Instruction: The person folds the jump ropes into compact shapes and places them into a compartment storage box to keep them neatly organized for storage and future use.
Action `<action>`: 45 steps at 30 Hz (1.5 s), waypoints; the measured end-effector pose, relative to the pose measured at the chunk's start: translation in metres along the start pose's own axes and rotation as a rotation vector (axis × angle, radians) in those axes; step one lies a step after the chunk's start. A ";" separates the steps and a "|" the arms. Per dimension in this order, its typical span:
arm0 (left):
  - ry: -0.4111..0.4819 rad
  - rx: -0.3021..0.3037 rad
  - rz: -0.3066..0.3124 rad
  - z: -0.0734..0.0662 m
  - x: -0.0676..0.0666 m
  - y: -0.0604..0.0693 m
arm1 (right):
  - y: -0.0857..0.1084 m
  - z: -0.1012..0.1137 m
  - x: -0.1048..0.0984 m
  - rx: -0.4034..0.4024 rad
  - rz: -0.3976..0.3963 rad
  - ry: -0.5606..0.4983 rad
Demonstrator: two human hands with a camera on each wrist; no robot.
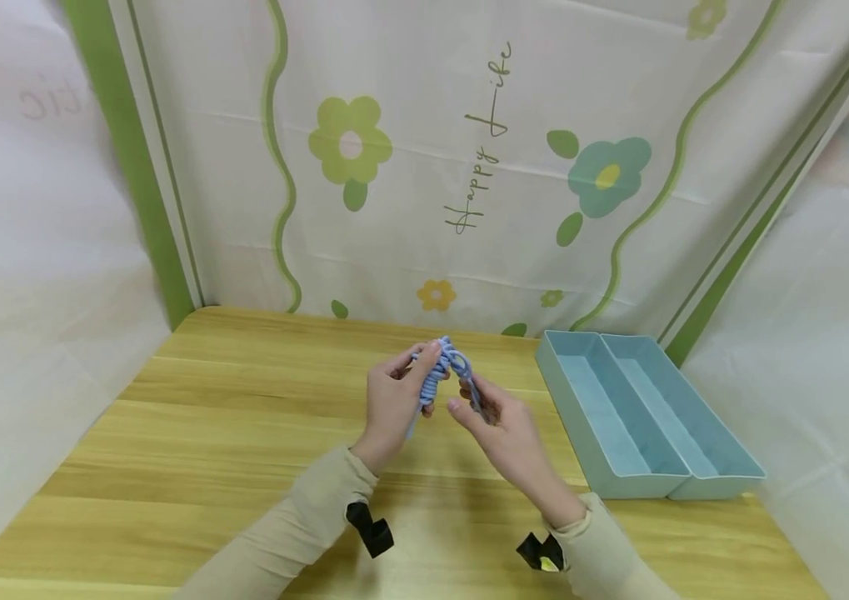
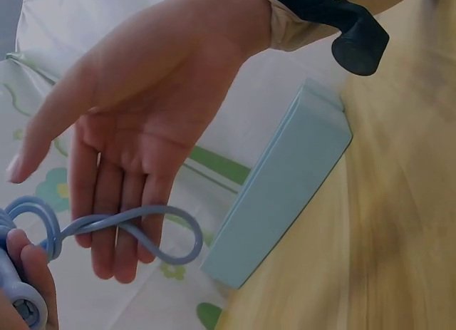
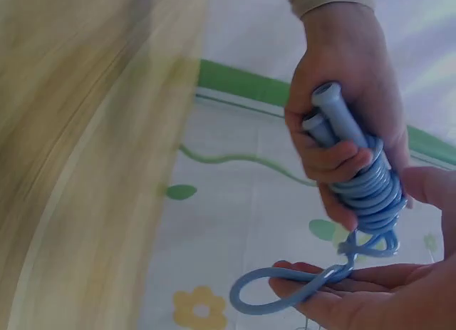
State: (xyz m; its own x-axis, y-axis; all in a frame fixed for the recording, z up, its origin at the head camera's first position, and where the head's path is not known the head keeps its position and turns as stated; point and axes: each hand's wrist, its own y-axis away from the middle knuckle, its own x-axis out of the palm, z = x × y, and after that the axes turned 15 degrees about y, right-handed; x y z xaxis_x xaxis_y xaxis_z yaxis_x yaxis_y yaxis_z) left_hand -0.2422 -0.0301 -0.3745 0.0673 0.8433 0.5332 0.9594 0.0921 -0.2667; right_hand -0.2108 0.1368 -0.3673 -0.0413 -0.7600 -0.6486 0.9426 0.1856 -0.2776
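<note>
A light-blue jump rope [image 1: 431, 388], its cord wound in coils round its two handles [image 3: 340, 109], is gripped by my left hand [image 1: 392, 406], whose fingers curl round it in the right wrist view. From the far end of the bundle a knotted loop of cord [image 2: 197, 239] sticks out. My right hand [image 1: 510, 433] is beside it, palm turned toward the rope. The loop lies across its extended fingers [image 2: 107, 202], and the thumb stands apart from them. Only part of the left hand shows at the edge of the left wrist view.
Two long blue-green bins [image 1: 619, 482] stand side by side on the right of the wooden table [image 1: 244, 417]. Behind the table hangs a white curtain [image 1: 409, 233] with flower prints, and similar cloth closes both sides.
</note>
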 end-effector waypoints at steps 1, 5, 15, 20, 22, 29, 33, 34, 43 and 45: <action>0.004 0.009 -0.012 0.001 0.001 0.000 | 0.000 0.002 0.000 0.018 0.013 -0.009; 0.000 0.022 -0.049 0.005 0.003 0.001 | -0.002 0.005 0.001 0.069 0.033 -0.035; -0.015 -0.072 -0.067 0.005 0.006 0.003 | -0.007 0.001 -0.001 0.126 0.006 -0.161; -0.040 -0.105 -0.042 0.005 0.004 0.004 | -0.010 -0.002 -0.006 0.151 0.014 -0.204; -0.052 -0.128 -0.032 0.005 0.004 0.004 | -0.011 -0.002 -0.007 0.147 0.037 -0.209; -0.071 -0.233 0.034 -0.002 0.005 0.005 | -0.014 -0.003 -0.008 0.109 0.100 -0.164; -0.116 -0.261 0.065 -0.015 0.009 0.009 | -0.016 -0.003 -0.008 0.100 0.108 -0.139; -0.121 -0.257 0.069 -0.017 0.010 0.009 | -0.016 -0.003 -0.008 0.098 0.105 -0.132; -0.125 -0.218 0.099 0.006 0.005 0.009 | -0.016 -0.006 -0.001 0.063 0.065 -0.097; -0.108 -0.219 0.118 0.009 0.005 0.010 | -0.016 -0.006 0.001 0.058 0.055 -0.108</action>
State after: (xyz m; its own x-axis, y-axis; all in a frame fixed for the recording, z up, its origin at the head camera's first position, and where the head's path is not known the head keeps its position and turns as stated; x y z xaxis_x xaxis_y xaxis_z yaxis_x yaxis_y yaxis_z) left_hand -0.2350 -0.0198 -0.3814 0.1636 0.8940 0.4172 0.9839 -0.1170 -0.1351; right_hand -0.2279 0.1373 -0.3677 0.0445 -0.8130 -0.5805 0.9603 0.1950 -0.1996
